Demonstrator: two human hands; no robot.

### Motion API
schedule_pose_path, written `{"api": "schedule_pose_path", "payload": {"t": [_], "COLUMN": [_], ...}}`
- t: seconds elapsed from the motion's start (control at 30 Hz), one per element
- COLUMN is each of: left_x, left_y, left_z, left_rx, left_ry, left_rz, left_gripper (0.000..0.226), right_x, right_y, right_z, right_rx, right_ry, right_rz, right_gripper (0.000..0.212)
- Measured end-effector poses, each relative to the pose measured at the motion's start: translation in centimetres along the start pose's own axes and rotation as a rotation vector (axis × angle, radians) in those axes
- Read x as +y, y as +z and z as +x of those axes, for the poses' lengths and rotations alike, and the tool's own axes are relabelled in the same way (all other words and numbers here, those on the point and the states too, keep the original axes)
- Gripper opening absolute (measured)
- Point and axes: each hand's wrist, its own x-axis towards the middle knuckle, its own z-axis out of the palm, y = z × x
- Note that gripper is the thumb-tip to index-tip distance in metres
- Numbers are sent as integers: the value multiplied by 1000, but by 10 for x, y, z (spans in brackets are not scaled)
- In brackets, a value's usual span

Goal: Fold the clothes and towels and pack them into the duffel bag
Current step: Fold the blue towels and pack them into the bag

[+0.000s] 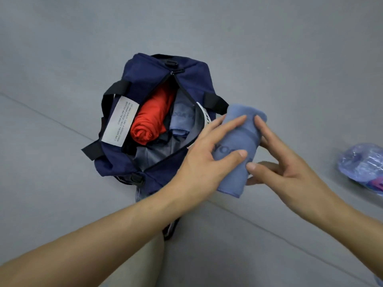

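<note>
A garment (152,117) lies left of a folded towel (180,123) in the duffel bag (145,79), a rolled towel (238,175) to its right.

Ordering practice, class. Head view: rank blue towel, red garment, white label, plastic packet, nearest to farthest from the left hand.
1. blue towel, touching left hand
2. red garment, in bag
3. white label, bag's left
4. plastic packet, far right

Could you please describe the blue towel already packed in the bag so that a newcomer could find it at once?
Start at the open navy duffel bag on the grey floor. Inside, right of the rolled orange-red garment, lies a pale blue towel. Unlike the matching rolled towel outside, it lies untouched.
</note>
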Motion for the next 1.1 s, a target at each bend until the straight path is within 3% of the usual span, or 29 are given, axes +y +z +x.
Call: {"api": "schedule_pose_path", "payload": {"t": [0.13, 0.3, 0.43, 0.53, 0.8, 1.0, 1.1], "left_x": [-9, -54, -81, -93, -104, -136, -140], "left_y": [-63, -129, -138, -122, -103, -100, -95], "left_z": [25, 48, 62, 80, 147, 146, 135], "left_rx": [215, 411, 369, 316, 264, 128, 193], "left_ry": [42, -85, -144, -123, -104, -79, -38], "left_rz": [-5, 67, 127, 144, 224, 643, 729], "left_gripper": [54, 59, 55, 55, 56, 64, 63], "right_x": [-30, -30, -15, -7, -35, -19, -7], "right_y": [20, 57, 85, 91, 91, 93, 91], "right_z": [49, 104, 132, 140, 121, 120, 119], "right_rx": [18, 43, 43, 98, 193, 147, 130], "right_ry": [-58, 10, 150, 158, 113, 102, 95], "right_rz": [-115, -277, -467, -534, -386, -400, -460], "right_gripper": [66, 42, 56, 65, 61, 64, 68]}}
